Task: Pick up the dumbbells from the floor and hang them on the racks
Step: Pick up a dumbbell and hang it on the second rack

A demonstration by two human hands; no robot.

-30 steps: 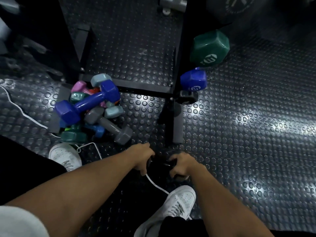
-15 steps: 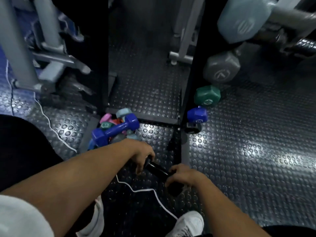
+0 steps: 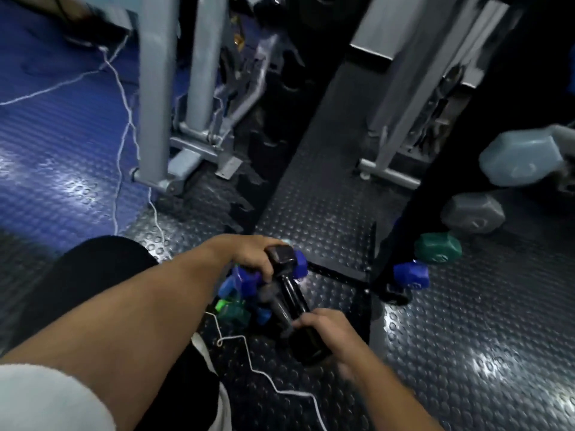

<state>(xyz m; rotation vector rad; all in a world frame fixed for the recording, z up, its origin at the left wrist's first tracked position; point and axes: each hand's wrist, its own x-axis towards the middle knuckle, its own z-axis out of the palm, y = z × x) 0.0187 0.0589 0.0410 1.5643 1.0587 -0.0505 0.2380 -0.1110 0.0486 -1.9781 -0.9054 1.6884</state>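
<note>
black dumbbell [image 3: 292,293] | blue dumbbell [image 3: 410,274] | green dumbbell [image 3: 438,247] | black studded floor [image 3: 466,321]

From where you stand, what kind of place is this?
Most likely a gym. Both hands hold a black dumbbell, coloured dumbbells lie piled on the studded rubber floor, more dumbbells hang on a rack at the right, and grey machine frames stand behind.

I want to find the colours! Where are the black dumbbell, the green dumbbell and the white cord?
black dumbbell [image 3: 294,295]: head view, on its handle.
green dumbbell [image 3: 437,247]: head view, on its end face.
white cord [image 3: 264,373]: head view, on its floor stretch.
</note>
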